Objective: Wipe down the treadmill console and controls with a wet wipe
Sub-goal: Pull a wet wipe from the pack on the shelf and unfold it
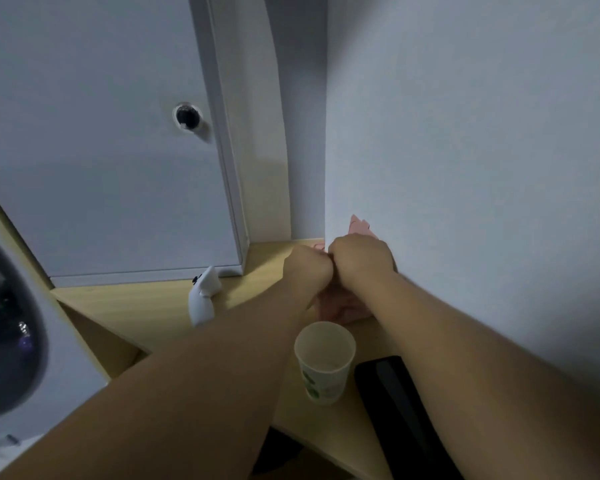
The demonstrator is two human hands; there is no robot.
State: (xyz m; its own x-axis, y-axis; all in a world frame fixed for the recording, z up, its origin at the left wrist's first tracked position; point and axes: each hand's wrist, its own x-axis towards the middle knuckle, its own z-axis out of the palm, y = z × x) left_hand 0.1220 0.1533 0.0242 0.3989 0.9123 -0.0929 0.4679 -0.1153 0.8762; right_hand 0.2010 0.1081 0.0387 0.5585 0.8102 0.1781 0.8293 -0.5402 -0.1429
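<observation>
both fists closed, left hand (307, 270) touching right hand (359, 259), around a pink packet (359, 226) by the wall; paper cup (324, 360) nearer the camera on the shelf (146, 306)

Pale wood-grain table (146, 306). White cup (324, 363) printed with green leafy patches. Pink packet (359, 226), partly hidden behind hands. White toy (204, 295) with small black marks. Flat black case (395, 403). Pale grey walls (465, 133).
</observation>
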